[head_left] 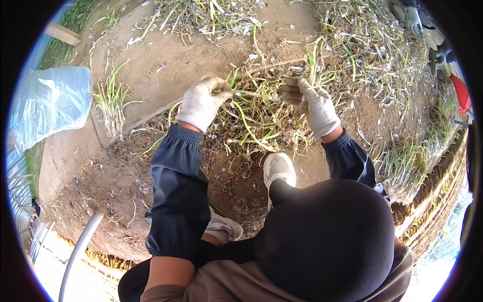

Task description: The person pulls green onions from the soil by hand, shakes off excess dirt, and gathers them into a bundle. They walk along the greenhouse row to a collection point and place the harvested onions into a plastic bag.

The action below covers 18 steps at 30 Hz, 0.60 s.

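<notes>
My left hand (205,100), in a whitish knitted work glove, pinches a slender spring onion (249,93) between thumb and fingers. Its pale root end points right, reaching close to the fingertips of my right hand (313,104). That hand wears a similar glove, and green onion stalks (312,64) stick up from between its thumb and fingers; their lower part is hidden in the grip. Beneath both hands lies a heap of loose onion leaves and peelings (256,117), dry yellow mixed with green.
A small bundle of spring onions (113,102) lies left of my left hand, beside a clear plastic bag (56,102). More trimmings (362,53) cover the ground at upper right, where another person's gloved hand (413,22) shows. A grey pipe (81,249) rises at lower left.
</notes>
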{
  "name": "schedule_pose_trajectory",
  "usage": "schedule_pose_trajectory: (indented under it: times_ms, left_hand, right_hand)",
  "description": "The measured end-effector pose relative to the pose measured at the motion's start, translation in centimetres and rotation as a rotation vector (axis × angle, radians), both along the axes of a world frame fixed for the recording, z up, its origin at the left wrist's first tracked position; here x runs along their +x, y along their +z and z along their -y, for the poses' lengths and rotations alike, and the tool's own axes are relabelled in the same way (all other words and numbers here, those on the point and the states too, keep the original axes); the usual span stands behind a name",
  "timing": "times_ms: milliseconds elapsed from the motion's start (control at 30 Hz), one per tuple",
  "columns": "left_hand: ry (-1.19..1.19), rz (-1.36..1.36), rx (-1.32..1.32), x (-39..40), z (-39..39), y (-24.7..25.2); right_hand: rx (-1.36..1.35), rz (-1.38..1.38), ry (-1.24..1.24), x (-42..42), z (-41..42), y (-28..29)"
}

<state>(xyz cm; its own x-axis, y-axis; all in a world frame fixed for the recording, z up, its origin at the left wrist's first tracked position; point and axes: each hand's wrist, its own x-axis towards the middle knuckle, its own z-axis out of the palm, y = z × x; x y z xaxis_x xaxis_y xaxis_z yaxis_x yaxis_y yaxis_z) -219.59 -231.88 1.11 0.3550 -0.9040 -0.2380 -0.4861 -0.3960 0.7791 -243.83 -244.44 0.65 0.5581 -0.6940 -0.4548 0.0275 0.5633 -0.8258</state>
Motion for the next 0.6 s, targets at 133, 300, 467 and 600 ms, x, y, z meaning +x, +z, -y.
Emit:
schedule_pose_trajectory:
  times_ms: [133, 300, 467, 600]
  left_hand:
    - [-0.188, 0.244, -0.192, -1.0, 0.1, 1.6]
    - [-0.130, 0.428, -0.328, -2.7, 0.4, 2.9]
    - [0.474, 0.105, -0.546, -4.3, -0.9, 0.1]
    - [0.246, -0.335, -0.304, -7.7, -0.8, 0.3]
  right_hand:
    - [-0.031, -0.178, 0.416, 1.0, 0.3, 1.2]
    - [0.136, -0.187, 0.688, 1.1, -0.9, 2.1]
    - [0.235, -0.027, 0.440, 1.4, -1.8, 3.2]
    - [0.099, -0.155, 0.527, 1.5, -2.1, 3.8]
